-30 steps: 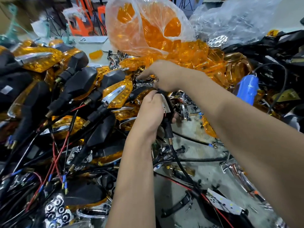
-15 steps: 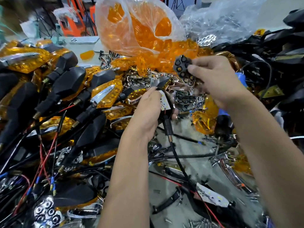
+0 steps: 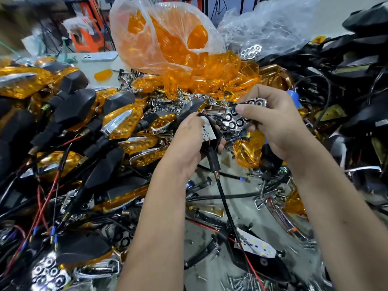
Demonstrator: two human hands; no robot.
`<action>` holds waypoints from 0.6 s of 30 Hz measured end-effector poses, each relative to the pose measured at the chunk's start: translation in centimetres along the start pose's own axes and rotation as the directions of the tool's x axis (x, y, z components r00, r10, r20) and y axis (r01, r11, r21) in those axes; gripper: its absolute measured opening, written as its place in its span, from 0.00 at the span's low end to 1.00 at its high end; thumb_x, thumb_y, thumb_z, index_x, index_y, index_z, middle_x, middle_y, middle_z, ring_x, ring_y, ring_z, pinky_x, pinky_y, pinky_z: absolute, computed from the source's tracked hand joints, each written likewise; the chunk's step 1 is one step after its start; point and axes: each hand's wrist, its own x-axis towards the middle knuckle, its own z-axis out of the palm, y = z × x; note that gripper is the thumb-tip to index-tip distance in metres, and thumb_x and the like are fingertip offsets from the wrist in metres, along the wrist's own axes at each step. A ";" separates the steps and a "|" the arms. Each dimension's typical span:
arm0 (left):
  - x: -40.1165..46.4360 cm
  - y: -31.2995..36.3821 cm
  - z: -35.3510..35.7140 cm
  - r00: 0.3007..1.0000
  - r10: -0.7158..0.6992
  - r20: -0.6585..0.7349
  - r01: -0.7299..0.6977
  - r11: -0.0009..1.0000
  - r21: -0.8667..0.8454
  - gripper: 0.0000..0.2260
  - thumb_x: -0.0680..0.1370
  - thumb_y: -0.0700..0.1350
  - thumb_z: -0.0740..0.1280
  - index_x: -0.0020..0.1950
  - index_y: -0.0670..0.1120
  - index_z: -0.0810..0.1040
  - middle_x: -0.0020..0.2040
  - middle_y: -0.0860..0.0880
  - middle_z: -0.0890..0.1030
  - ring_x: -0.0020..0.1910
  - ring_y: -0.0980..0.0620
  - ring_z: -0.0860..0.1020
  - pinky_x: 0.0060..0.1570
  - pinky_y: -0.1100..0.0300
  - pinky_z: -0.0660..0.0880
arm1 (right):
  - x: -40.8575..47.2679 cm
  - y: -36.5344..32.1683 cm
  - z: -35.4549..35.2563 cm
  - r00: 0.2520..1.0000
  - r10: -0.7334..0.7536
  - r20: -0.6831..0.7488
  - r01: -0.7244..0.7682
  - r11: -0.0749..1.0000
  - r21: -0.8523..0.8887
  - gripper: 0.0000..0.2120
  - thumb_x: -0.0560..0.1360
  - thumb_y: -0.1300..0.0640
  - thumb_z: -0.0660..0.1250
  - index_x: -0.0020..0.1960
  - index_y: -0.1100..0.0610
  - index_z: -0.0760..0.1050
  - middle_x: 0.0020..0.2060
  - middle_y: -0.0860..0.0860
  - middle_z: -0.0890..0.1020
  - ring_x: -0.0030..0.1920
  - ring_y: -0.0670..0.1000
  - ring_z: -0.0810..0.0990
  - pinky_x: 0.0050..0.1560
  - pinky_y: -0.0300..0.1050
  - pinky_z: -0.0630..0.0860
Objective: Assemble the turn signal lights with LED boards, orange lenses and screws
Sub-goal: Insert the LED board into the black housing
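Note:
My left hand grips a black turn signal housing with a white LED board seated in it; its black cable hangs down toward me. My right hand pinches a chrome reflector plate with round holes, held just right of the LED board and close to it. Loose orange lenses are heaped behind both hands. Several screws lie on the bench near the bottom edge.
A clear bag of orange lenses and a bag of chrome reflectors stand at the back. Finished signals with black stems pile up on the left. Black housings fill the right. Another LED board lies on the grey bench.
My right hand went from reaching among the parts behind the housing, lifted a chrome reflector, and has now brought it down beside the LED board in my left hand.

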 end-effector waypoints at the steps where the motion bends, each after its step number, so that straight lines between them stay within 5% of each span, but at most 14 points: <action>1: 0.0 0.0 0.0 1.000 -0.001 0.004 0.001 1.000 -0.008 0.11 0.86 0.38 0.53 0.52 0.40 0.74 0.37 0.44 0.78 0.30 0.45 0.78 0.31 0.55 0.77 | -0.1 -0.1 0.3 0.999 -0.035 -0.026 0.036 0.999 0.008 0.14 0.73 0.67 0.70 0.34 0.58 0.67 0.39 0.57 0.77 0.39 0.55 0.71 0.34 0.46 0.71; 6: -0.2 0.1 -0.1 0.998 0.001 0.061 0.001 0.999 -0.038 0.10 0.85 0.38 0.53 0.52 0.40 0.74 0.40 0.42 0.77 0.31 0.44 0.76 0.32 0.55 0.76 | -0.1 -0.6 1.4 0.991 -0.115 -0.063 0.119 0.991 0.063 0.15 0.70 0.65 0.63 0.28 0.51 0.65 0.33 0.54 0.79 0.36 0.54 0.70 0.36 0.46 0.67; 8: -0.3 0.1 -0.1 0.997 0.001 0.082 0.001 1.000 -0.026 0.10 0.86 0.38 0.53 0.52 0.40 0.73 0.41 0.41 0.77 0.31 0.44 0.76 0.31 0.54 0.76 | -0.3 -0.4 1.6 0.995 -0.093 -0.035 0.094 0.995 0.029 0.18 0.76 0.53 0.69 0.32 0.59 0.69 0.32 0.58 0.74 0.33 0.53 0.67 0.33 0.45 0.66; 9: -0.3 0.1 -0.1 0.996 0.003 0.092 -0.001 1.000 -0.020 0.11 0.86 0.38 0.52 0.52 0.40 0.73 0.41 0.41 0.77 0.31 0.44 0.76 0.31 0.54 0.76 | -0.3 -0.4 1.7 0.997 -0.075 -0.008 0.075 0.997 0.027 0.27 0.76 0.44 0.71 0.37 0.67 0.69 0.34 0.62 0.71 0.32 0.53 0.66 0.31 0.45 0.65; 12: -0.3 0.0 -0.2 0.991 0.034 0.127 -0.034 0.999 0.000 0.11 0.85 0.37 0.52 0.51 0.40 0.73 0.42 0.40 0.77 0.33 0.43 0.77 0.33 0.53 0.77 | -0.5 -0.7 1.9 0.998 -0.031 0.062 0.027 0.998 0.059 0.42 0.69 0.28 0.72 0.45 0.71 0.70 0.38 0.65 0.68 0.32 0.50 0.67 0.27 0.40 0.65; 15: -0.5 0.0 -0.1 0.982 0.085 0.168 -0.088 0.996 0.011 0.12 0.85 0.38 0.51 0.58 0.41 0.74 0.42 0.40 0.78 0.35 0.44 0.78 0.36 0.52 0.77 | -0.5 -0.8 1.8 0.993 -0.025 0.117 0.015 0.996 0.084 0.36 0.72 0.33 0.74 0.47 0.68 0.72 0.36 0.59 0.75 0.31 0.52 0.74 0.27 0.38 0.68; 18: -0.5 0.0 -0.1 0.970 0.146 0.194 -0.155 0.987 0.033 0.13 0.86 0.40 0.49 0.59 0.42 0.73 0.42 0.42 0.80 0.36 0.45 0.78 0.38 0.51 0.77 | -0.5 -0.8 2.0 0.993 -0.095 0.074 0.087 0.991 0.101 0.33 0.69 0.33 0.74 0.47 0.63 0.71 0.36 0.62 0.72 0.31 0.54 0.69 0.29 0.38 0.67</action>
